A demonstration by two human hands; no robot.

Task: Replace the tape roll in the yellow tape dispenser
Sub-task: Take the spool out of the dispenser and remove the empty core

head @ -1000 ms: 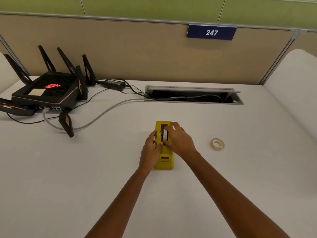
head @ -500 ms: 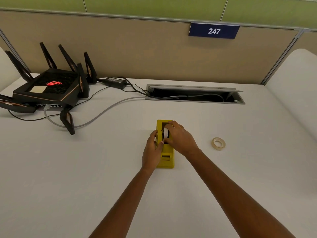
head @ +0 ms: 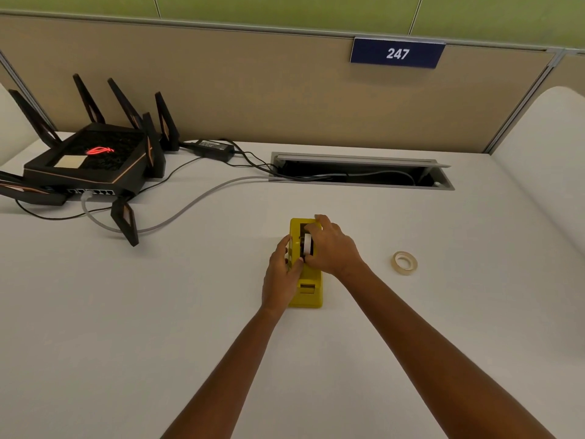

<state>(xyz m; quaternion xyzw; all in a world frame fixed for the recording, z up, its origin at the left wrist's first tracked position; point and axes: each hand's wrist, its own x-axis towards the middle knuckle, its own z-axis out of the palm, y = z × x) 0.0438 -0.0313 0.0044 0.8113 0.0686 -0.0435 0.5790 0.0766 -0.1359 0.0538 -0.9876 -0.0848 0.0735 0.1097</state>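
White desk (head: 158, 327), left hand (head: 281, 274) gripping yellow dispenser (head: 307, 293), right hand (head: 332, 248) pinching half-hidden white roll (head: 307, 243).

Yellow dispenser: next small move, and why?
Probably lift the white roll straight up out of the yellow dispenser. The right hand has its grip on the roll in the cradle, the left hand braces the dispenser's side, and another tape roll lies loose on the desk to the right.

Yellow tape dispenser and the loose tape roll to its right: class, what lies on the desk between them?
Head view: only bare white desk lies between the yellow tape dispenser and the loose tape roll, though the right hand reaches over it.
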